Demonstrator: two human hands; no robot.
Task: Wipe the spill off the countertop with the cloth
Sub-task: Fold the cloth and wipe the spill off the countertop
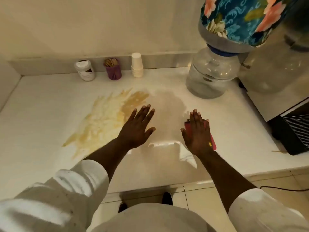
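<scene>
My right hand (198, 131) lies flat with fingers stretched out on the red cloth (212, 141), pinning it to the table (41, 101) rather than gripping it; I judge this is so I can push the cloth along under my palm. Only the cloth's edges show around that hand, on its thumb side and along its outer side toward the wrist. My left hand (138, 126) is spread open and holds nothing, palm down beside the spill (103, 119); whether it presses on the surface or hovers just above I cannot tell, but it looks placed to steady me as I lean in. The spill, a yellowish-brown smear with pale streaks, starts right at my left fingertips and fans out to the left of that hand, well apart from the cloth, so nearly all the wiping is yet to do. A thinner wet sheen lies between and beyond my two hands. Past my right hand stands the water dispenser jug (212, 72); far beyond my left hand, against the wall, sit a jar (85, 70), a purple toothpick holder (112, 69) and stacked paper cups (137, 65), all clear of the mess.
</scene>
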